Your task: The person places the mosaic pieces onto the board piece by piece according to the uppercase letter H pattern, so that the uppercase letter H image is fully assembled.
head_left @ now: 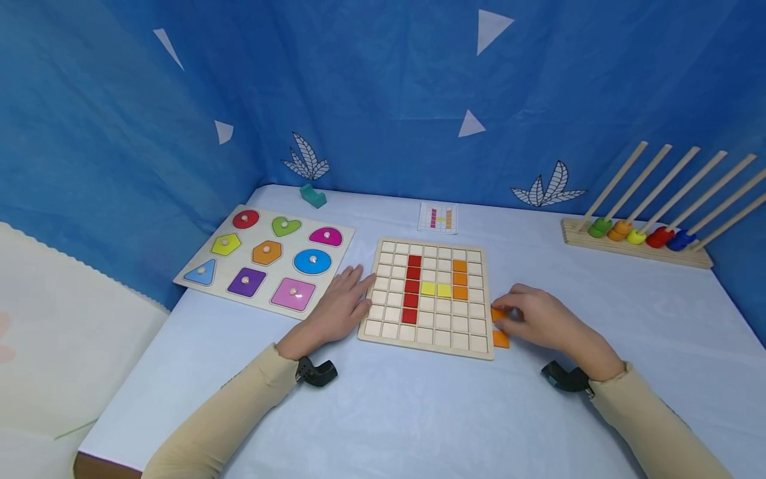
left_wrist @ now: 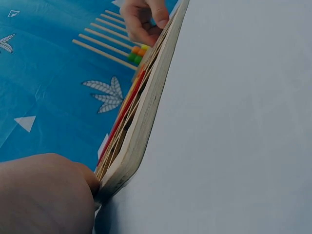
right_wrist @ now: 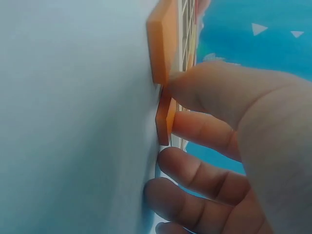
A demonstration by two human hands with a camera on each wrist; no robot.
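A wooden grid board (head_left: 427, 338) lies on the table with red tiles (head_left: 411, 286) in a column, a pair of yellow tiles (head_left: 435, 289) and three orange tiles (head_left: 459, 279) in its cells. My left hand (head_left: 338, 303) rests flat at the board's left edge, fingers fairly straight. Beyond the right edge, my right hand (head_left: 538, 318) pinches a loose orange tile (right_wrist: 165, 117) between thumb and index finger, low over the table. Another orange tile (head_left: 501, 339) lies just nearer me, beside the board. The other right fingers (right_wrist: 168, 197) are loosely bent near the tabletop.
Left of the board lies a knobbed shape puzzle (head_left: 224, 299). A small pattern card (head_left: 438, 218) is behind the board, a teal block (head_left: 313, 195) at the back left. The wooden peg rack (head_left: 637, 247) with coloured beads stands back right against the blue curtain.
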